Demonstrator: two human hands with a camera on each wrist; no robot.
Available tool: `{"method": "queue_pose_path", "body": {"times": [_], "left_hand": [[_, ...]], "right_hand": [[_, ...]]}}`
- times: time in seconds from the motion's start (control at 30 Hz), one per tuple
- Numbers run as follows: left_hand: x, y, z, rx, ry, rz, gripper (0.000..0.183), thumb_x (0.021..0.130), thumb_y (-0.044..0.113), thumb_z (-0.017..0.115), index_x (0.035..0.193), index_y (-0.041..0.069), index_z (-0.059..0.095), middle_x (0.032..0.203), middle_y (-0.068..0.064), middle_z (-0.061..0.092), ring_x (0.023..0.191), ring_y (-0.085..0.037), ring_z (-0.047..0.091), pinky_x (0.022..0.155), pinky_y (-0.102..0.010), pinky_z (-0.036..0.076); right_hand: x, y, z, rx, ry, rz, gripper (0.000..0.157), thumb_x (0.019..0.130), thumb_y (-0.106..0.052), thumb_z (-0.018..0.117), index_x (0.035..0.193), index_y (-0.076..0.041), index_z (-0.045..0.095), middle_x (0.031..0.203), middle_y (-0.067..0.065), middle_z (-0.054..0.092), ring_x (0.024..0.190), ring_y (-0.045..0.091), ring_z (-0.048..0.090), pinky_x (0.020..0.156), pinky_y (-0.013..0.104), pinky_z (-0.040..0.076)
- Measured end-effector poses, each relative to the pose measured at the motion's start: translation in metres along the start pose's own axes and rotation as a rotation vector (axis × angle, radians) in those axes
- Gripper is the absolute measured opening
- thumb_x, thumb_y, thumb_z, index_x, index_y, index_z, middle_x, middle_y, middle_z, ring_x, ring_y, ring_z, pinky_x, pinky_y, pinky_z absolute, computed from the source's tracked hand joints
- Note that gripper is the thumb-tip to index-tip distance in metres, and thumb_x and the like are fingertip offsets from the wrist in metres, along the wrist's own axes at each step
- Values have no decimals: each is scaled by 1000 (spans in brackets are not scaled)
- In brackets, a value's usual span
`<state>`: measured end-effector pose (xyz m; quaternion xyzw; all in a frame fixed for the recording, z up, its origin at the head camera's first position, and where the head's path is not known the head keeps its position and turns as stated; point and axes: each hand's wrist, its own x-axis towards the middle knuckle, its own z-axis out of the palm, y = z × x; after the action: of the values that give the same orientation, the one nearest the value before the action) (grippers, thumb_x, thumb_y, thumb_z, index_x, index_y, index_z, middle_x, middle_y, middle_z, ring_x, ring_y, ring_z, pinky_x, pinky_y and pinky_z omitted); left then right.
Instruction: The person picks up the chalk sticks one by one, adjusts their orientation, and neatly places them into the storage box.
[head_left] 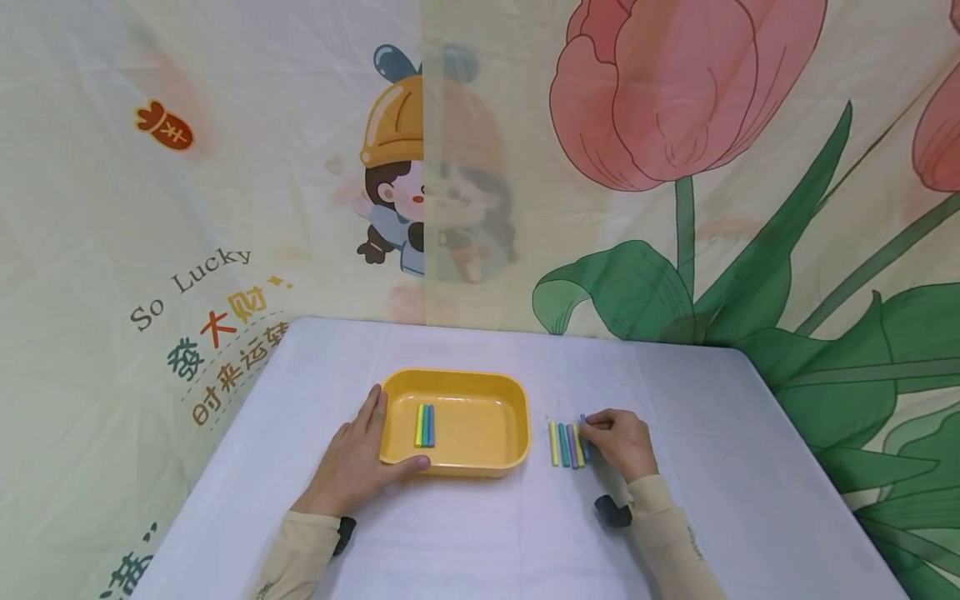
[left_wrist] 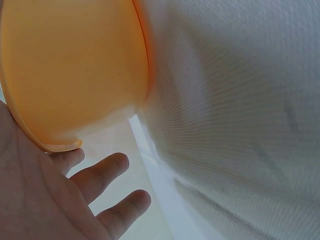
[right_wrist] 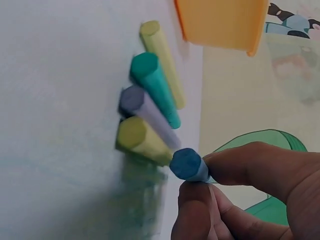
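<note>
A yellow rectangular tray (head_left: 480, 421) stands on the white-covered table, and three chalk sticks (head_left: 424, 426) in yellow, teal and blue-violet lie side by side in its left part. My left hand (head_left: 351, 462) rests against the tray's left end, fingers along the side and thumb at the front rim; in the left wrist view its fingers extend loosely past the rim. To the tray's right, my right hand (head_left: 621, 440) pinches a blue chalk stick (right_wrist: 187, 164) between thumb and fingertips. Beside it lies a row of chalks: pale yellow (right_wrist: 161, 60), teal (right_wrist: 152, 82), violet (right_wrist: 145, 110) and yellow (right_wrist: 137, 135).
A white cloth (head_left: 465, 542) covers the table. Behind it hangs a printed curtain (head_left: 315, 167) with a cartoon child and large tulips. A dark wrist camera (head_left: 613, 511) sits under the right wrist.
</note>
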<state>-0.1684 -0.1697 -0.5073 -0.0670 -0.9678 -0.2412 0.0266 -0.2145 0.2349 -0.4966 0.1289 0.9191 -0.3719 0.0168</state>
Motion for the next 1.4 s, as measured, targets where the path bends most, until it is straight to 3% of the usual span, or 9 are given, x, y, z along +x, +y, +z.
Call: {"method": "queue_pose_path", "body": {"times": [0.13, 0.4, 0.57, 0.77, 1.1, 1.4], "left_hand": [[-1, 0, 0, -10, 8, 17, 130, 77, 82, 63, 162, 2, 7, 170, -14, 5, 149, -35, 28, 115, -59, 31], [-1, 0, -2, -24, 12, 34, 128, 78, 80, 65, 162, 2, 8, 170, -13, 5, 148, -35, 29, 114, -59, 32], [-2, 0, -2, -26, 10, 29, 128, 78, 80, 65, 162, 3, 8, 170, -13, 5, 148, -35, 29, 114, -59, 32], [-1, 0, -1, -26, 2, 22, 129, 78, 80, 65, 163, 4, 6, 170, -13, 4, 149, -35, 28, 115, -60, 31], [-1, -1, -2, -28, 9, 25, 128, 78, 80, 65, 162, 2, 8, 170, -13, 5, 148, -35, 30, 114, -59, 32], [-2, 0, -2, -34, 10, 21, 128, 78, 80, 65, 162, 3, 8, 170, -13, 5, 146, -37, 32, 114, -59, 32]], "right_hand": [[-1, -4, -1, 67, -20, 11, 31, 88, -22, 78, 110, 0, 74, 97, 11, 71, 80, 20, 64, 62, 26, 56], [-4, -17, 1, 270, -94, 77, 37, 91, -27, 76, 118, -2, 71, 106, 12, 70, 86, 20, 66, 77, 33, 61], [-10, -34, 4, 387, -133, 53, 44, 90, -34, 78, 118, -1, 71, 106, 12, 71, 85, 22, 66, 81, 34, 61], [-16, -54, 11, 518, -180, 2, 43, 89, -32, 79, 118, -1, 72, 105, 12, 71, 85, 22, 66, 80, 33, 60], [-20, -80, 28, 605, -220, -14, 36, 91, -27, 77, 116, -2, 72, 104, 13, 71, 85, 25, 68, 84, 40, 60], [-25, -94, 41, 761, -245, -69, 34, 91, -20, 78, 114, 4, 71, 100, 15, 71, 82, 22, 67, 74, 28, 60]]}}
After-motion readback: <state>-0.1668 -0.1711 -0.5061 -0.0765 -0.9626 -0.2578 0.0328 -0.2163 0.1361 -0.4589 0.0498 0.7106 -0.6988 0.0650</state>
